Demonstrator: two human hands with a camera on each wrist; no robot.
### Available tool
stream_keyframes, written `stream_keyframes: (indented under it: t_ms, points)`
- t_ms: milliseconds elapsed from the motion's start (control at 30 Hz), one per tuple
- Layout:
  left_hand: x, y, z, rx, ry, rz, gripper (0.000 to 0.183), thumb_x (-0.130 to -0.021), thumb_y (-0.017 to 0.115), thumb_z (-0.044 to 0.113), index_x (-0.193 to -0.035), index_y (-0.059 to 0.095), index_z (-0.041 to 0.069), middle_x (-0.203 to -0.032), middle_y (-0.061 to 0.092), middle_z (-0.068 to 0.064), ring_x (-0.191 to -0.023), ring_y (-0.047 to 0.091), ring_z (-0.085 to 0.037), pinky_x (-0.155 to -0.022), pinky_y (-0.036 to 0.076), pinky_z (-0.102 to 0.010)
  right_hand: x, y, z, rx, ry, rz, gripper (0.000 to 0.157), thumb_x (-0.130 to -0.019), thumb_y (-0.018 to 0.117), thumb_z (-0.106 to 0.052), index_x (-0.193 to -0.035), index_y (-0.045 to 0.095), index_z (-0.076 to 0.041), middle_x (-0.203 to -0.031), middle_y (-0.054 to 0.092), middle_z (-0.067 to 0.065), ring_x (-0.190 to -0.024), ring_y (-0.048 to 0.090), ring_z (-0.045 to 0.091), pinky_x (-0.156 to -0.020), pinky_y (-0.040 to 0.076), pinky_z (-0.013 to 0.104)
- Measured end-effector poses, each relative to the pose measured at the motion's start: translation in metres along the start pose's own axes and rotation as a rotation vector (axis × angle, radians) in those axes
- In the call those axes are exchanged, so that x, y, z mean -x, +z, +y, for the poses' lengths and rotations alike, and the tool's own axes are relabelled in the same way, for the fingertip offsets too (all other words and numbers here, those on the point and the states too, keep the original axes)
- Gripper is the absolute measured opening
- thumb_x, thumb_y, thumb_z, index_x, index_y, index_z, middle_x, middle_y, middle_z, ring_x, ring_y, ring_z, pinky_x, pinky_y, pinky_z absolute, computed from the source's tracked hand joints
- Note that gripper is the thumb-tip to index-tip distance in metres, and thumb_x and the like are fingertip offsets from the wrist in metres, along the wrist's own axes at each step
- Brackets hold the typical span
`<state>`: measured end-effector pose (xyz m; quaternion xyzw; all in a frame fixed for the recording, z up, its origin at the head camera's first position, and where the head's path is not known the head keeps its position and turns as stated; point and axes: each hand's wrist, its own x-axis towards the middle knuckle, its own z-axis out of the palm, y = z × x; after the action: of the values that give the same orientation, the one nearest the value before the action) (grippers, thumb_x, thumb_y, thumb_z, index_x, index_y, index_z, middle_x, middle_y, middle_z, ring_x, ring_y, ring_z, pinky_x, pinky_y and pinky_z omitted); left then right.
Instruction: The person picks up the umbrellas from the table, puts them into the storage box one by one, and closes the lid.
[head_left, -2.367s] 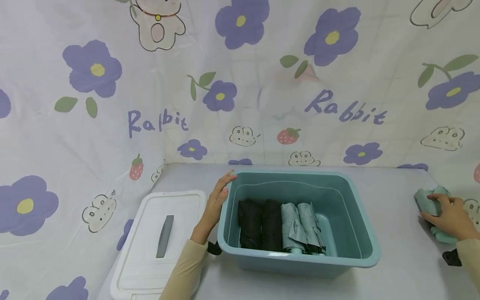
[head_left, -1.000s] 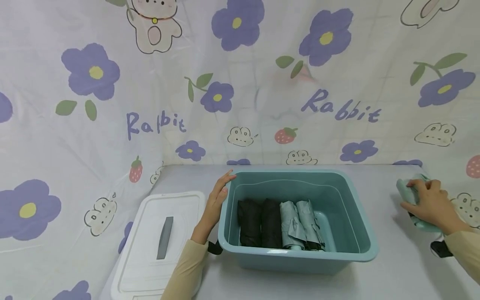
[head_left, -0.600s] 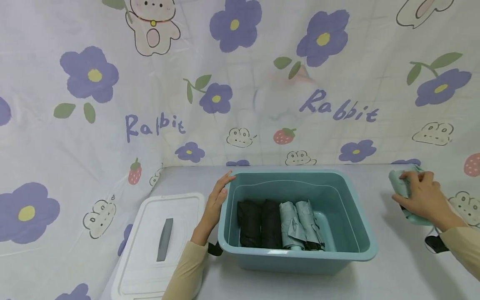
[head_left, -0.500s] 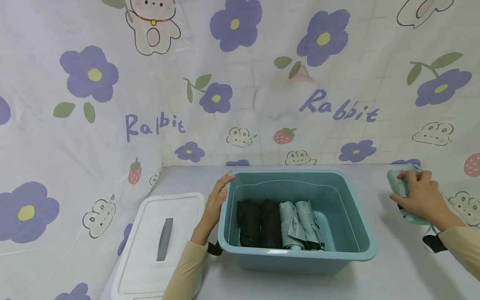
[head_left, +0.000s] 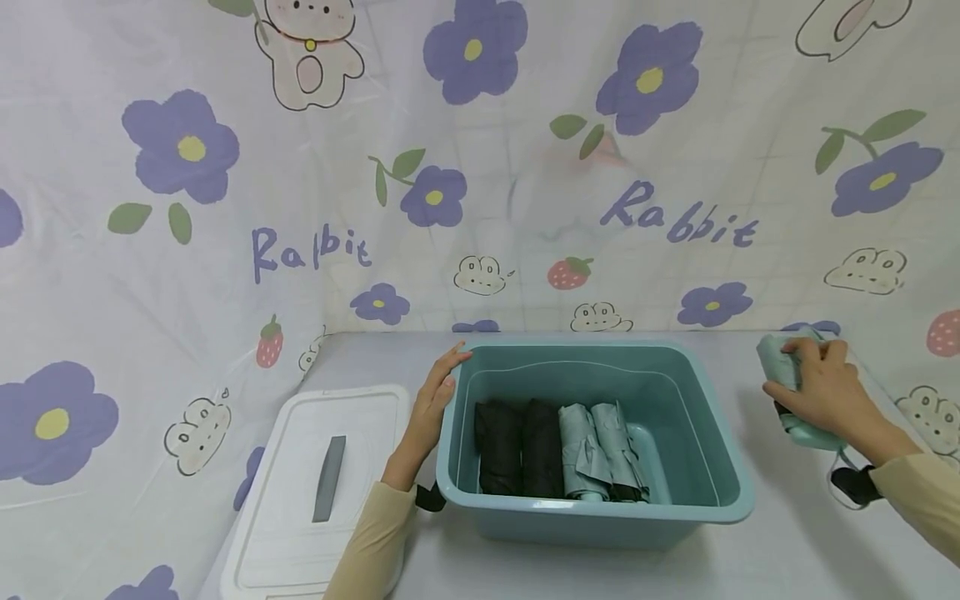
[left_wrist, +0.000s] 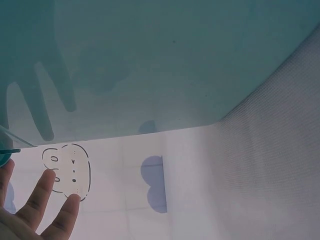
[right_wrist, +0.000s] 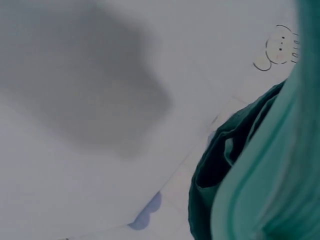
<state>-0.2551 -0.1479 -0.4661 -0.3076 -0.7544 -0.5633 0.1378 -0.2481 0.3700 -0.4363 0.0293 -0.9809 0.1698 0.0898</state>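
My right hand [head_left: 832,396] grips a folded pale teal umbrella [head_left: 780,362] above the table, right of the teal storage bin [head_left: 600,505]. A thin cord loop hangs below the umbrella near the wrist. Close up in the right wrist view, the umbrella's folds [right_wrist: 205,185] fill the right side. My left hand [head_left: 431,408] rests on the bin's left rim with fingers extended; the left wrist view has its fingertips [left_wrist: 67,212] beside the bin's outer wall [left_wrist: 175,65]. Inside the bin, two black folded umbrellas [head_left: 521,450] lie beside two pale teal ones [head_left: 581,442], side by side.
A white lid [head_left: 292,492] with a grey handle [head_left: 330,479] lies on the table left of the bin, partly behind the left forearm. The bin's right end shows bare floor [head_left: 656,458]. A patterned curtain [head_left: 525,208] hangs behind the table.
My right hand has lifted the pale teal umbrella off the table at the far right and brought it leftward, nearer the bin. The left hand has stayed on the rim.
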Motion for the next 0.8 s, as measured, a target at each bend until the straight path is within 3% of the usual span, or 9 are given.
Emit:
stream_keyframes:
  t_ms: [600,800]
  points:
    - [0.000,0.000,0.001,-0.007,0.007,-0.003,0.040,-0.097,0.028,0.000,-0.135,0.038,-0.007,-0.147,0.027,-0.026,-0.137,0.022,-0.040,-0.106,0.019,-0.060,0.002,-0.016,-0.037,0.015,-0.064,-0.032,0.063,-0.081,0.065,-0.027,-0.121,0.030,0.008,-0.098,0.026,0.039,-0.066,0.042,0.045,-0.048,0.037,0.039]
    - [0.000,0.000,0.001,-0.005,0.005,-0.006,0.041,-0.096,0.028,-0.001,-0.135,0.038,-0.007,-0.147,0.026,-0.026,-0.137,0.022,-0.040,-0.106,0.019,-0.061,0.003,-0.020,-0.048,0.020,-0.093,-0.044,0.063,-0.080,0.066,-0.027,-0.121,0.031,0.007,-0.104,0.026,0.042,-0.069,0.045,0.045,-0.050,0.040,0.040]
